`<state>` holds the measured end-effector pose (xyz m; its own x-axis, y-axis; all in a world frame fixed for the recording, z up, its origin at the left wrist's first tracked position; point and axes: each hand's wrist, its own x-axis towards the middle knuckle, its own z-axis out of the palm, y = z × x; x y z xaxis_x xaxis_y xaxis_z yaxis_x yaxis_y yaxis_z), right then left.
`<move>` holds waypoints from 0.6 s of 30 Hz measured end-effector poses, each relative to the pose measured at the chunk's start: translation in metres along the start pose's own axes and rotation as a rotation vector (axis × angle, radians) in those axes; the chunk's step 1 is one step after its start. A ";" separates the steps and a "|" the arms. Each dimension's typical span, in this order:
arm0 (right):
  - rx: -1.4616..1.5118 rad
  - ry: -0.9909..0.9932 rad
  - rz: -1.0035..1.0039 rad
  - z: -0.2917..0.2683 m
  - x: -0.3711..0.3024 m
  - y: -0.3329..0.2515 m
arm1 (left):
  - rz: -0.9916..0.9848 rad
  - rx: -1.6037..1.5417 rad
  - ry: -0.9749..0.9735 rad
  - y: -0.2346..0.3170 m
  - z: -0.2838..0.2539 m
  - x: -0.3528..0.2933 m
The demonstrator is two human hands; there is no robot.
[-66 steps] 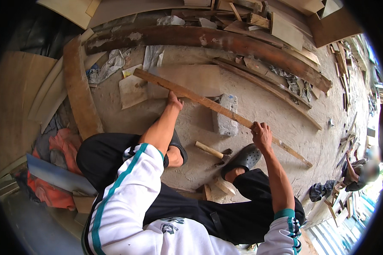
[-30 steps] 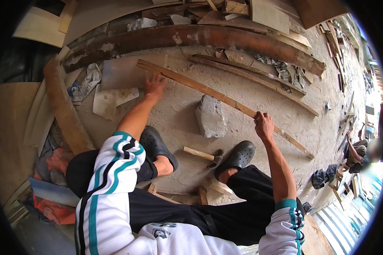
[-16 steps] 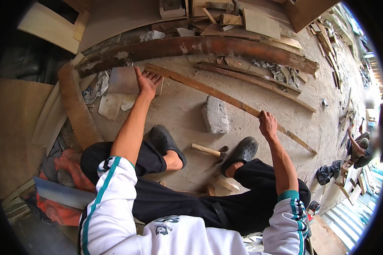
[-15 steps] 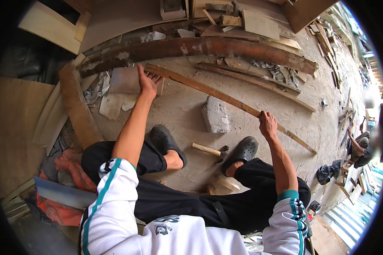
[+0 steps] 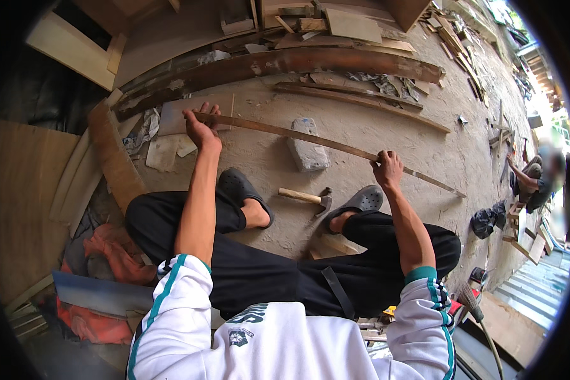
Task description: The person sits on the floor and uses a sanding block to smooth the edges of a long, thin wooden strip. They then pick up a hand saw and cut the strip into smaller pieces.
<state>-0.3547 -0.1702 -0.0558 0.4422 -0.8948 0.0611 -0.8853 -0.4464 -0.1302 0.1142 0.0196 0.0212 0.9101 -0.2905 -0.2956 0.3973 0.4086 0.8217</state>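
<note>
A long, thin wooden strip (image 5: 285, 132) stretches between my hands, its narrow edge turned up. Its left end lies across my left hand (image 5: 202, 128), between the thumb and the partly curled fingers, palm up. My right hand (image 5: 388, 168) pinches the strip farther along, and the rest sticks out to the right. Beyond the strip's middle lies a grey concrete block (image 5: 309, 152). A hammer (image 5: 304, 196) with a wooden handle rests on the ground between my dark clogs (image 5: 363, 201).
A thick reddish-brown beam (image 5: 285, 62) lies across the far side, with narrow boards (image 5: 361, 100) nearer. Orange cloth (image 5: 117, 253) and a saw-like grey blade (image 5: 101, 290) are at my left. A black plastic bag (image 5: 487, 218) lies at right, near another person (image 5: 538, 180).
The strip has turned from its broad face to its edge. My left hand has shifted left and slightly down, with the strip's end now in it. My right hand has moved slightly left and up.
</note>
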 end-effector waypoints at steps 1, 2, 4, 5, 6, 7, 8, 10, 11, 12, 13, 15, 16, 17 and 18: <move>0.015 -0.003 0.031 0.000 -0.004 -0.001 | -0.017 -0.067 0.021 -0.003 -0.006 0.002; 0.000 -0.045 0.021 -0.001 -0.005 0.000 | -0.035 -0.134 0.043 -0.005 -0.011 0.005; -0.025 -0.142 0.005 -0.004 -0.014 0.001 | -0.129 -0.281 0.071 -0.002 -0.020 0.003; -0.031 -0.176 -0.058 -0.002 -0.018 0.002 | -0.161 -0.333 0.056 0.003 -0.029 0.007; -0.021 -0.178 -0.063 -0.001 -0.023 0.004 | -0.197 -0.385 0.044 0.006 -0.032 0.005; -0.011 -0.180 -0.069 0.000 -0.027 0.005 | -0.216 -0.347 0.119 0.007 -0.030 0.003; -0.001 -0.181 -0.076 0.000 -0.030 0.006 | -0.237 -0.349 0.129 0.008 -0.031 0.000; 0.034 -0.093 -0.192 -0.001 -0.035 0.002 | -0.270 -0.351 0.153 0.013 -0.034 -0.002; 0.052 -0.048 -0.250 -0.001 -0.037 0.000 | -0.274 -0.353 0.178 0.016 -0.036 -0.003; 0.080 -0.054 -0.277 -0.002 -0.038 -0.003 | -0.281 -0.354 0.203 0.018 -0.037 -0.004; 0.108 -0.061 -0.304 -0.002 -0.038 -0.007 | -0.288 -0.355 0.227 0.019 -0.037 -0.005; 0.152 -0.045 -0.358 -0.003 -0.037 -0.014 | -0.292 -0.340 0.234 0.020 -0.035 -0.007; 0.162 -0.045 -0.376 -0.003 -0.037 -0.017 | -0.296 -0.332 0.238 0.020 -0.033 -0.009; 0.172 -0.045 -0.393 -0.004 -0.036 -0.020 | -0.294 -0.329 0.239 0.021 -0.032 -0.009; 0.181 -0.044 -0.411 -0.003 -0.036 -0.022 | -0.293 -0.327 0.240 0.020 -0.031 -0.010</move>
<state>-0.3515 -0.1277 -0.0518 0.7609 -0.6407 0.1021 -0.5973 -0.7532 -0.2754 0.1171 0.0574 0.0257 0.7408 -0.2424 -0.6265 0.6216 0.6008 0.5026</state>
